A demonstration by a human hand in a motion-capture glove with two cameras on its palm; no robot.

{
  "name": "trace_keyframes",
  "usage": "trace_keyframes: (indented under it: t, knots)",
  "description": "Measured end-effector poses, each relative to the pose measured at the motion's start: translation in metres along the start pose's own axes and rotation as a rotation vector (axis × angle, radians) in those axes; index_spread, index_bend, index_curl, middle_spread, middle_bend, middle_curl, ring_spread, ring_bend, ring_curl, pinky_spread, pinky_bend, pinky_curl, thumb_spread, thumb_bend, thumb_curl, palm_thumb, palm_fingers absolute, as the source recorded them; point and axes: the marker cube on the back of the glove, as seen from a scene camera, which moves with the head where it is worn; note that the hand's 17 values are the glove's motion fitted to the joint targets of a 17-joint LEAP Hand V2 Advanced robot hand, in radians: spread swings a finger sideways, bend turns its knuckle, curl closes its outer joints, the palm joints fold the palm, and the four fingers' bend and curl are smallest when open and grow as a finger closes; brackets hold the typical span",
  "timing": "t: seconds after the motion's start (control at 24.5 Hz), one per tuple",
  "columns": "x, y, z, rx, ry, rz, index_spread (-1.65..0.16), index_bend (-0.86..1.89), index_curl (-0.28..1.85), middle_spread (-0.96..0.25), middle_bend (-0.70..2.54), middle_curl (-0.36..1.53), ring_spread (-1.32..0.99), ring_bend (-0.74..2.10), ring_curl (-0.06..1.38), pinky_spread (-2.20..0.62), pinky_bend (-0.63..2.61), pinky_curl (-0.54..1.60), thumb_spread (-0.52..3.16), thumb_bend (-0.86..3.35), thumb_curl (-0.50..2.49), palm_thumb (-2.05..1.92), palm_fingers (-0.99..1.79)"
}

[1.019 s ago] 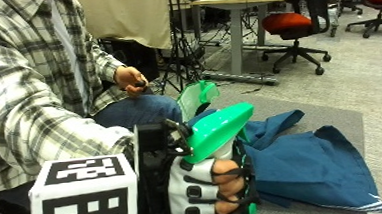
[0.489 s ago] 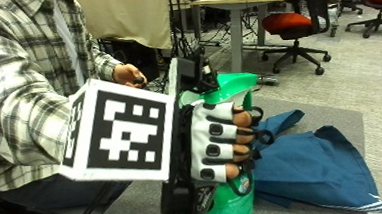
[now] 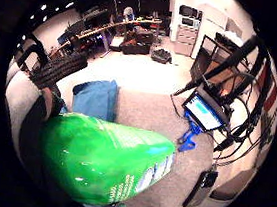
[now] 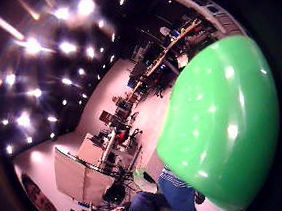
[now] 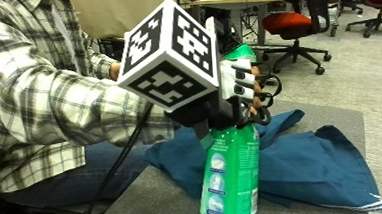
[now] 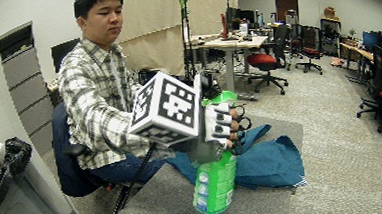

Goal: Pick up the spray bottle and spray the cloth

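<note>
Outside view: right hand [image 5: 240,86] at frame centre, gloved fingers curled round the neck of the bottle [image 5: 232,177], gripping it just under the spray head. Bottle green, upright, body hanging below the hand into the lower centre of the frame, white label panels down its side. Whether its base touches the desk [image 5: 150,204] cannot be told.

Cloth [image 5: 307,162] blue, rumpled, lying on the grey desk right of centre and behind the bottle, one fold reaching toward the upper right of the desk. Bottle stands in front of the cloth's left part.

Wide outside view: same hold; right hand [image 6: 220,127] mid-frame, bottle [image 6: 214,185] below it, cloth [image 6: 268,162] spread on the desk [image 6: 164,204] to the right. Person seated at frame left in a plaid shirt [image 6: 101,107].

Little-finger palm view: bottle [image 3: 107,160] fills the lower part, close to the palm; cloth [image 3: 96,98] shows beyond it on the desk [image 3: 148,109].

Thumb palm view: bottle [image 4: 223,127] fills the right side of the frame.

Office chair [image 5: 292,23] with red seat at upper right, on the floor beyond the desk.
</note>
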Motion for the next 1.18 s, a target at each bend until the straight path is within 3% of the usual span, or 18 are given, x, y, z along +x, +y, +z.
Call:
trace_keyframes:
  t: [1.18]
  knots:
    - [-0.093,0.065,0.078,-0.447,0.583,-0.569,-0.27,0.37,0.53,-0.18,0.53,0.48,-0.22,0.54,0.45,-0.17,0.39,0.36,0.08,-0.03,0.78,1.0,1.34]
